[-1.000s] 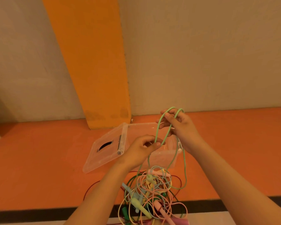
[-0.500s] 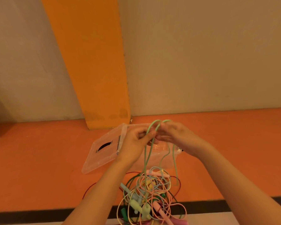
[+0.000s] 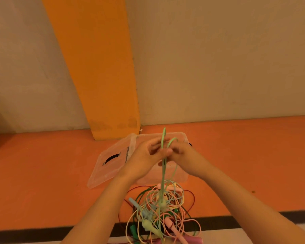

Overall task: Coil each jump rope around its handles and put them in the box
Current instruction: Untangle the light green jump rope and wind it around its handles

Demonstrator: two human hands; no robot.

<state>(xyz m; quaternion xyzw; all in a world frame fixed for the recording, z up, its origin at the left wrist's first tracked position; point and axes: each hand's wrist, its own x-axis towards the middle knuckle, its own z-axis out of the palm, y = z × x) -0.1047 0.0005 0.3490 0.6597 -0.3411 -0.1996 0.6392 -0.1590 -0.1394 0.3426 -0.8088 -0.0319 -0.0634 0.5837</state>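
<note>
The left hand [image 3: 144, 156] and right hand [image 3: 182, 152] meet above the clear plastic box [image 3: 180, 136], fingers [image 3: 155, 147] pinching loops of the thin mint-green jump rope [image 3: 163, 173]. Its tail drops into the tangled pile of coloured ropes [image 3: 165, 206]. Slow, even pulls should avoid snags.

The box [image 3: 180, 137] stands on the floor [image 3: 42, 173], just before the pillar [image 3: 99, 76] (which stands against the wall [image 3: 218, 67]). Its lid [image 3: 107, 168] lies to the left, touching the box. The rope pile [image 3: 158, 206] lies nearer me, just before the box. My left hand [image 3: 143, 156] and right hand [image 3: 182, 152] meet above the box. The raised rope [image 3: 163, 173] hangs from between them into the pile.
</note>
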